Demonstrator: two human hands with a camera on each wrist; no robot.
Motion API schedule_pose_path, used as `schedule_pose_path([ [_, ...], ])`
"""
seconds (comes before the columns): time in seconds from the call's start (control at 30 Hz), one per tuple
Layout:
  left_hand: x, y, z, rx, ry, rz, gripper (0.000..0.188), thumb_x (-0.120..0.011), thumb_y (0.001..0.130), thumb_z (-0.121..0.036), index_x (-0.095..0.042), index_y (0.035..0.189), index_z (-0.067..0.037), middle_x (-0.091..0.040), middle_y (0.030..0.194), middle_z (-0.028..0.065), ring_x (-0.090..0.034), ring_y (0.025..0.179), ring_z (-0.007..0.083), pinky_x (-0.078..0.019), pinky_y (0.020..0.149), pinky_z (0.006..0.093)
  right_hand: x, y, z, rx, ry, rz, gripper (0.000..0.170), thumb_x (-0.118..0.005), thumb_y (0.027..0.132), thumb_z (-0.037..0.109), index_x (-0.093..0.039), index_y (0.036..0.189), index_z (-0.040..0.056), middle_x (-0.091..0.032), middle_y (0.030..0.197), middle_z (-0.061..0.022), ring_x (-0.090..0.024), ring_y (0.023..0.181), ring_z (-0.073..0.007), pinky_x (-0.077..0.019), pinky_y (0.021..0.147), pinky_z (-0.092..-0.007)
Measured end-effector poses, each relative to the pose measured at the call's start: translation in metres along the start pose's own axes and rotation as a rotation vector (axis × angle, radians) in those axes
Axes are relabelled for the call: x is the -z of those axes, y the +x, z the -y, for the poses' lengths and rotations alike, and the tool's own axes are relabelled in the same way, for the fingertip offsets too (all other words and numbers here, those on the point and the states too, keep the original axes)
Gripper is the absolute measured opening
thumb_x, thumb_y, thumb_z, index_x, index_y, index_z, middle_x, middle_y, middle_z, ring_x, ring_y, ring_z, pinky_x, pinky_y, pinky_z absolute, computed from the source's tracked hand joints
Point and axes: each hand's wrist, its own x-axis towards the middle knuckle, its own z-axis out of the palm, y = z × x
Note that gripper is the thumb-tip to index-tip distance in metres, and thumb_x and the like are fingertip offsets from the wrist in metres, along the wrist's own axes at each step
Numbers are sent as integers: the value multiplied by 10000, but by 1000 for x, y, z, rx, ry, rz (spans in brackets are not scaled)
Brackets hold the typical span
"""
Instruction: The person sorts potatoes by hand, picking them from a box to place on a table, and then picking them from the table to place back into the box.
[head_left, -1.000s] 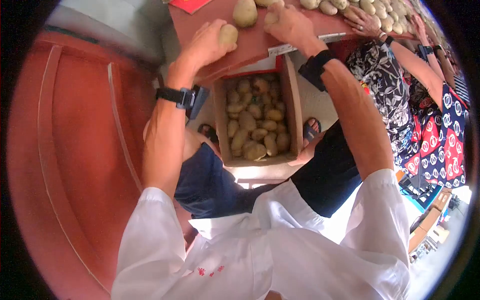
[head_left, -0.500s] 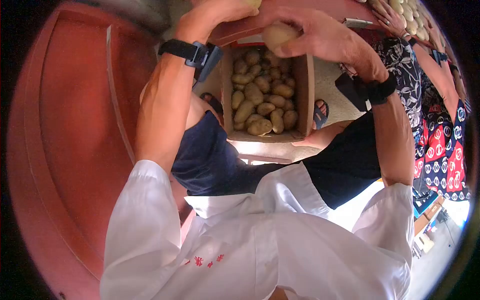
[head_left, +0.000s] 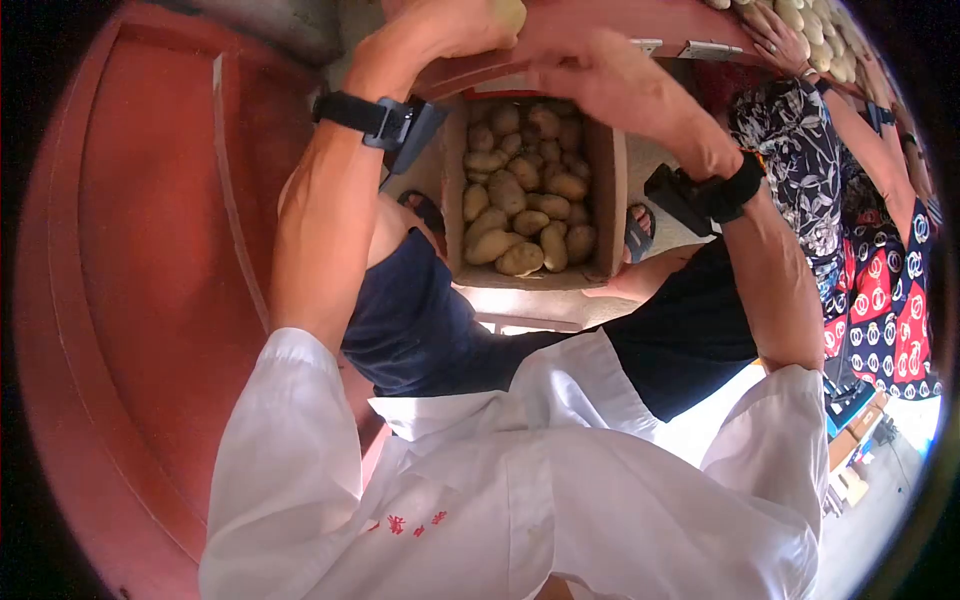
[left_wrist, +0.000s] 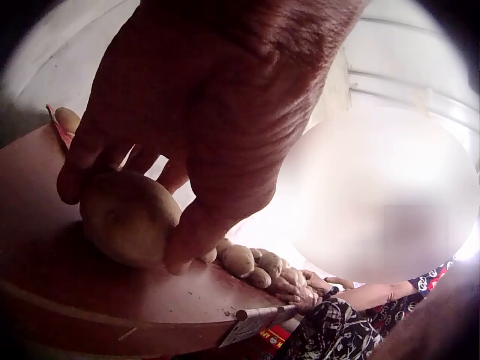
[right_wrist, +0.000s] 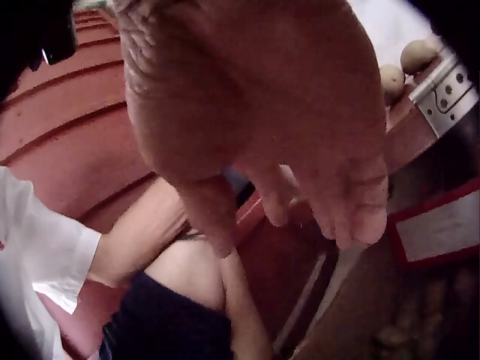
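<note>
My left hand (left_wrist: 217,97) grips a potato (left_wrist: 127,217) with its thumb and fingertips, low over the red tabletop (left_wrist: 45,225). In the head view that hand is at the top edge, partly cut off. My right hand (head_left: 630,95) is above the far right part of a cardboard box (head_left: 613,210) on the floor. From the right wrist view, its fingers (right_wrist: 367,217) hang down loosely with nothing between them. Many potatoes (head_left: 508,190) fill the bottom of the box between my feet.
More potatoes (head_left: 825,35) lie on the table at the far right, where another person's hand (head_left: 778,35) reaches among them. A red wooden panel (head_left: 150,250) stands to my left. Metal hinges (head_left: 710,50) sit along the table's edge.
My right hand carried a potato from the table to over the box and released it; the hand is now bare. My left hand keeps its potato. The head view has shifted.
</note>
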Motion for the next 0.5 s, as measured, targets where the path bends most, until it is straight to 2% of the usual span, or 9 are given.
schedule_pose_path([
  [0.03, 10, -7, -15, -6, -1, 0, 154, -637, 938, -188, -659, 970, -39, -678, 1034, 193, -632, 1003, 381, -493, 874, 462, 4, 1, -4, 72, -47, -106, 314, -643, 966, 196, -687, 1229, 31, -708, 944, -130, -661, 913, -160, -536, 837, -346],
  [0.1, 39, -28, -50, 117, -129, 66, 233, -648, 940, -216, -660, 1081, -31, -671, 1048, 224, -633, 988, 377, -501, 872, 443, 16, -1, 11, 23, 28, -144, 273, -655, 950, 159, -691, 1175, 8, -725, 960, -129, -670, 906, -178, -537, 820, -337],
  [0.13, 39, -27, -49, 114, -130, 66, 233, -648, 940, -216, -660, 1081, -31, -671, 1048, 224, -633, 988, 377, -501, 872, 443, 24, -3, 25, -28, 111, -178, 233, -666, 934, 121, -695, 1122, -14, -743, 976, -127, -680, 898, -196, -538, 802, -329],
  [0.17, 38, -25, -46, 97, -188, 196, 283, -645, 958, -244, -645, 1133, -21, -669, 1062, 214, -636, 995, 359, -511, 871, 433, 27, -14, 55, -65, 39, -251, 162, -625, 967, 70, -709, 1058, -33, -730, 935, -113, -670, 879, -175, -540, 778, -311],
  [0.2, 37, -22, -43, 78, -246, 325, 333, -642, 976, -271, -629, 1185, -12, -667, 1077, 205, -640, 1001, 341, -521, 870, 423, 28, -12, 52, -66, 35, -253, 162, -625, 967, 70, -709, 1058, -33, -730, 935, -113, -670, 879, -175, -540, 778, -311],
  [0.23, 25, -22, -35, 73, -247, 325, 333, -642, 976, -271, -629, 1185, -12, -667, 1077, 205, -640, 1001, 341, -521, 870, 423, 33, -6, 46, -107, 134, -228, 176, -623, 968, 83, -705, 1068, -37, -720, 912, -100, -662, 864, -166, -538, 764, -306],
  [0.3, 6, -29, -31, -248, -412, 293, 622, -801, 795, -274, -609, 1326, -11, -693, 1203, 213, -657, 1151, 346, -499, 1023, 415, 36, -4, 46, -147, 229, -206, 192, -620, 969, 95, -700, 1077, -41, -709, 888, -87, -655, 849, -157, -536, 751, -302],
  [0.37, 8, -40, -38, -230, -367, 365, 643, -802, 780, -295, -611, 1328, -17, -695, 1201, 202, -659, 1143, 335, -502, 1018, 413, 37, -4, 61, -238, 217, -238, 215, -611, 967, 114, -693, 1088, -42, -691, 875, -73, -641, 837, -143, -530, 740, -291],
  [0.5, -15, -39, -62, -184, -329, 558, 672, -806, 744, -342, -622, 1310, -30, -693, 1203, 188, -656, 1138, 340, -506, 1004, 408, 42, -2, 59, -214, 204, -267, 236, -606, 961, 127, -686, 1105, -41, -687, 885, -80, -634, 832, -142, -523, 726, -292],
])
